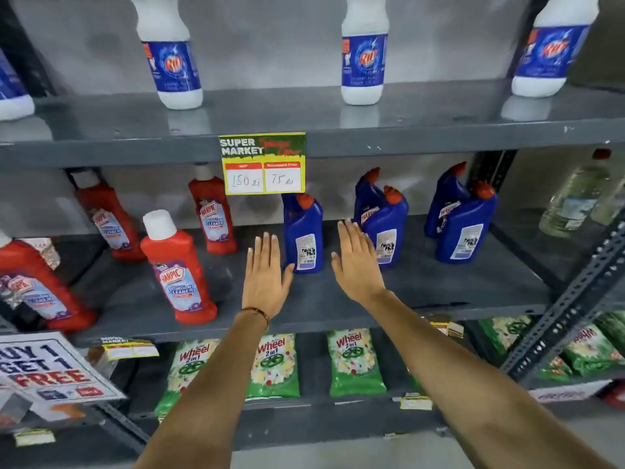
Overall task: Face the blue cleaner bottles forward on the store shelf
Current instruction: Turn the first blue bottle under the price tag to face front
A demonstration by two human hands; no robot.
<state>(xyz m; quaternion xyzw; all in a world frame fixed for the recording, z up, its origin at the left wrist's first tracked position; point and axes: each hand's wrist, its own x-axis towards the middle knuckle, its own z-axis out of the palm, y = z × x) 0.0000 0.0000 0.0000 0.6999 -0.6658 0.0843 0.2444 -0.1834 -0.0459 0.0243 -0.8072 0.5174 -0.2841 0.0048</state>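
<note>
Blue Harpic bottle (303, 233) stands back-label outward between left hand (264, 277) and right hand (356, 262), fingers spread.

Price tag (262, 163): "SUPER MARKET", 150, 75. Red bottle (177, 270): "HARPIC BATHROOM CLEANER". Green pouches (274, 365): "Wheel 2in1".

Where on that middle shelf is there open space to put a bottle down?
Bare shelf lies along the front edge right of the right hand, before the blue bottles, and between the front red bottle and the left hand. The blue pairs are crowded together.
</note>
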